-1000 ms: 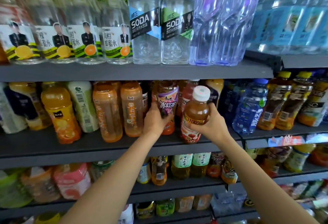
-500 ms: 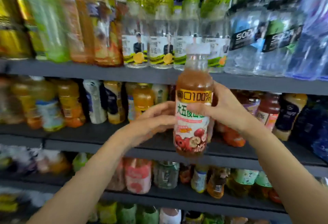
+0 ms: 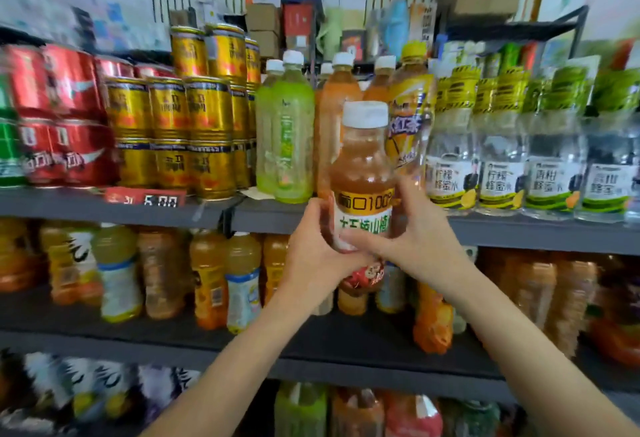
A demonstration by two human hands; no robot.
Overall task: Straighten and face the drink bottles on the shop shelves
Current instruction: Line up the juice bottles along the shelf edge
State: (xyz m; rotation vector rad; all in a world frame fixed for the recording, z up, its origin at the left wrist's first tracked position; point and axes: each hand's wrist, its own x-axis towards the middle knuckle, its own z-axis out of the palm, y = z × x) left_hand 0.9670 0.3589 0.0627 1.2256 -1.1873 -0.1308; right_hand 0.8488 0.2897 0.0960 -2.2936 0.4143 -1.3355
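Amber juice bottle (image 3: 363, 173) with a white cap is being held upright in front of the upper shelf (image 3: 519, 229), label facing out. Both the left hand (image 3: 313, 256) and right hand (image 3: 412, 239) are grasping its lower body, probably steadying it for placing among the tall bottles.

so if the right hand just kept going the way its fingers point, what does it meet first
Its fingers point left across the hawthorn bottle the right hand already grips; past that, probably the left hand, though depth is unclear.
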